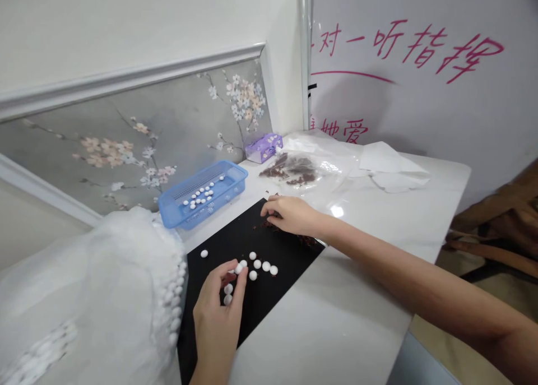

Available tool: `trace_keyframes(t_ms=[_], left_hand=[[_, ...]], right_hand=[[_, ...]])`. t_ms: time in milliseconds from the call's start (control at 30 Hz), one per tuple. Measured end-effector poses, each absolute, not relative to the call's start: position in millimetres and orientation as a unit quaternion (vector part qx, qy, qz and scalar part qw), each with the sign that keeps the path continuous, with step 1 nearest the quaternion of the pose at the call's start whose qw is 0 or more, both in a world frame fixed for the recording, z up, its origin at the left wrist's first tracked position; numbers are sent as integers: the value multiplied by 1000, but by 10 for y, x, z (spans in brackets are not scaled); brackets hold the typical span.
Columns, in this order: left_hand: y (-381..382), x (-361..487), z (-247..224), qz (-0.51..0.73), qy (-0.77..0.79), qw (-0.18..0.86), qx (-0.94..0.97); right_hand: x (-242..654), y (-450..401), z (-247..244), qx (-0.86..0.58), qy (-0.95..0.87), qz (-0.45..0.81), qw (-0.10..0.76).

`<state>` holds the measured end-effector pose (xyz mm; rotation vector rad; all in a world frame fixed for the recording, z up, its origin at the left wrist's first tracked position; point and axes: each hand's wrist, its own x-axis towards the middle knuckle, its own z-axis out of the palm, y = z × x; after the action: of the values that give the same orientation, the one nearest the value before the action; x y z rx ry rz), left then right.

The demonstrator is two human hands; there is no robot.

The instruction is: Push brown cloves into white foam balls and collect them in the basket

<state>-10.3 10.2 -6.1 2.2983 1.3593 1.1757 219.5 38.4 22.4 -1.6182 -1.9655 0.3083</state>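
At mat's edge [267, 201], right hand [292, 216] rests.

Item one: my left hand [218, 312] standing upright, fingertips [242, 278] pinching together. Item two: my right hand [292, 216] turning palm-down, fingers curling, my bare right forearm [399, 261] reaching in from the side.

The white cloth [84, 295] lay against the left edge of the black mat [235, 236] and obstructed passage on that side. The blue tray [229, 175] and the purple tissue box [263, 148] stood along the wall, restricting the rear left. The plastic bag [319, 161] and the paper sheet [390, 166] lay behind the mat. The white balls [265, 266] lay between the left hand [218, 312] and the right hand [292, 216]. The widest passage was over the worktop [332, 323], right of the mat, beneath the right forearm [399, 256].
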Motion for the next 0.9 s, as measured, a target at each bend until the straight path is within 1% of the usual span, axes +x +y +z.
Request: trace_keyframes(t_ms=[67,133,167,300,400,533,600,667,800,900], left_hand=[[106,-91,-55,401,459,118,784],[115,-81,-51,402,471,154,770],[121,-77,-46,403,481,190,755],[149,-74,-8,392,505,390,663],[148,-70,12,394,512,455,613],[123,-43,-7,425,514,481,569],[109,-26,-17,435,515,489,553],[94,-15,-18,433,516,488,555],[67,-15,-4,448,525,450,567],[56,-14,3,469,526,426,568]], right_hand=[[2243,420,157,-594,-759,112,241],[2235,432,110,-588,-772,115,213],[2220,430,101,-594,-770,114,202],[2164,406,137,-627,-747,111,189],[2154,391,169,-628,-745,110,197],[2150,386,161,-617,-741,96,248],[2147,387,145,-619,-735,97,259],[2151,388,133,-625,-732,108,251],[2193,375,155,-622,-738,133,227],[2234,355,193,-586,-764,161,216]])
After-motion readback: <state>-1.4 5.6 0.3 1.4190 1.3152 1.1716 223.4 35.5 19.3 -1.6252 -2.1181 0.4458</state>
